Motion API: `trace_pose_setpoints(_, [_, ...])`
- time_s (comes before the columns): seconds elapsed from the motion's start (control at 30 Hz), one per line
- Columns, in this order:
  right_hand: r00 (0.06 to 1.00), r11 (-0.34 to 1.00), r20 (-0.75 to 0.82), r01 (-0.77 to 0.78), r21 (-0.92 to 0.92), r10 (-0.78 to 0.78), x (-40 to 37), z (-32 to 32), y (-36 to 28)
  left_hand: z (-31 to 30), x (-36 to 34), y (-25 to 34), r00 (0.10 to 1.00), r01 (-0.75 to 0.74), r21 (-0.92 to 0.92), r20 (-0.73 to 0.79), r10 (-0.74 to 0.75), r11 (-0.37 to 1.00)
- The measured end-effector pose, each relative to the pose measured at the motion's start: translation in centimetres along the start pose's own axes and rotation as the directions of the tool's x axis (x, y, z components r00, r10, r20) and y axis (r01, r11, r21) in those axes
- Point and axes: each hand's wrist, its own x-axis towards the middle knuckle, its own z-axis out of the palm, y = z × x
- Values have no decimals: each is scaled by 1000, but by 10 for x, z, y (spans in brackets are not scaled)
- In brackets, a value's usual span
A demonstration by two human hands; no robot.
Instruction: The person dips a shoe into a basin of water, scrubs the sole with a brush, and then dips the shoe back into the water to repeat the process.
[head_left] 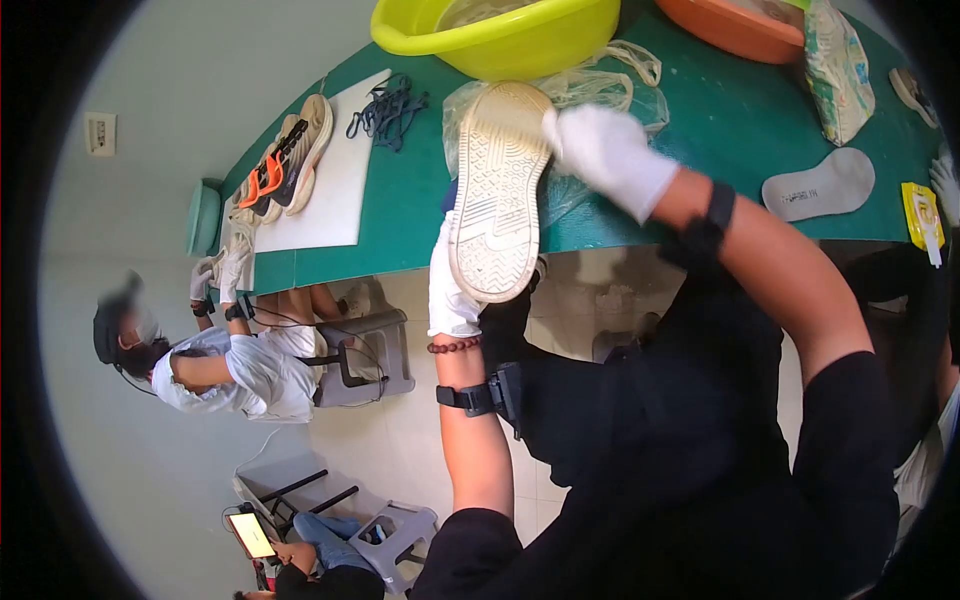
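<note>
A shoe (497,200) is held with its patterned off-white sole toward me; a bit of dark blue shows at its left edge. My left hand (453,290), in a white glove, grips it from behind, and the shoe hides most of the fingers. At the upper right edge of the sole is my right hand (610,155), also white-gloved and slightly blurred. Its fingers are closed, and whatever they may hold cannot be made out. Behind the shoe lies a crumpled clear plastic bag (635,95) on the green table (700,110).
A yellow-green basin (550,40) and an orange basin (740,30) stand at the back. Right are a grey insole (820,186), a patterned packet (838,75) and a yellow packet (921,215). Left, dark laces (390,110) and several shoes (310,155) lie near a co-worker (235,365).
</note>
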Motion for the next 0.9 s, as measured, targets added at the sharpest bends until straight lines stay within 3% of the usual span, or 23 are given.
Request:
trace_pose_setpoints(0.03, [999, 1000, 28, 19, 17, -20, 13, 1, 20, -19, 9, -3, 991, 22, -137, 134, -4, 990])
trace_pose_setpoints(0.07, [983, 999, 184, -16, 49, 7, 20, -13, 19, -16, 9, -1, 994, 21, -138, 107, -6, 990])
trace_pose_setpoints(0.13, [999, 997, 40, 4, 76, -7, 6, -10, -4, -10, 10, 2, 999, 17, -141, 52, -10, 990])
trace_pose_setpoints(0.2, [978, 990, 195, 51, 134, -76, -18, -31, -39, 20, 3, 6, 972, -11, 13, -233, 14, 1000])
trace_pose_setpoints(0.27, [991, 993, 131, -33, 109, 19, -6, -22, -19, -1, 10, 3, 999, -1, -141, -42, -5, 990])
trace_pose_setpoints(0.3, [997, 997, 48, 60, 38, -61, 8, 4, 16, -5, 8, 1, 1000, -1, -146, -27, -3, 989])
trace_pose_setpoints(0.33, [990, 994, 127, -68, 85, 57, 21, -5, 27, -8, 5, -1, 1000, 0, -152, -12, -2, 988])
trace_pose_setpoints(0.4, [951, 986, 307, -81, 146, 33, 16, -23, 23, -3, 5, 1, 992, -26, -7, -121, 25, 1000])
trace_pose_setpoints(0.43, [975, 978, 210, -116, 175, 78, 6, -17, 6, 7, 5, 3, 973, -3, 1, -230, 4, 1000])
trace_pose_setpoints(0.47, [987, 969, 110, -141, 204, 121, -6, -10, -14, 14, 4, 5, 969, 3, 7, -246, -1, 1000])
trace_pose_setpoints(0.53, [966, 977, 258, -45, 211, -11, -27, -22, -35, 24, 3, 7, 961, 22, 20, -276, -16, 1000])
trace_pose_setpoints(0.6, [948, 959, 287, -200, 203, 137, -10, -22, -13, 9, 10, 3, 980, -3, -35, -199, -4, 999])
trace_pose_setpoints(0.63, [998, 998, 38, 52, 47, -53, -3, 2, 21, -3, 9, 0, 986, -5, -61, -165, -5, 998])
trace_pose_setpoints(0.67, [996, 995, 87, -21, 100, 12, 16, 14, 41, -11, 10, -3, 999, 13, -127, -35, -17, 992])
trace_pose_setpoints(0.73, [987, 965, 136, 43, 260, -81, 13, 18, 34, -23, 12, -2, 975, 71, -246, 224, -14, 967])
trace_pose_setpoints(0.8, [974, 968, 220, -111, 225, 61, -27, -13, -18, -25, 13, -2, 965, 78, -278, 261, -3, 957])
trace_pose_setpoints(0.87, [936, 963, 351, -75, 259, -22, -49, -25, -47, -18, 12, -1, 962, 83, -292, 274, 1, 953])
trace_pose_setpoints(0.9, [953, 985, 301, -16, 175, -38, -43, -24, -41, -8, 10, 0, 963, 83, -288, 269, -2, 954])
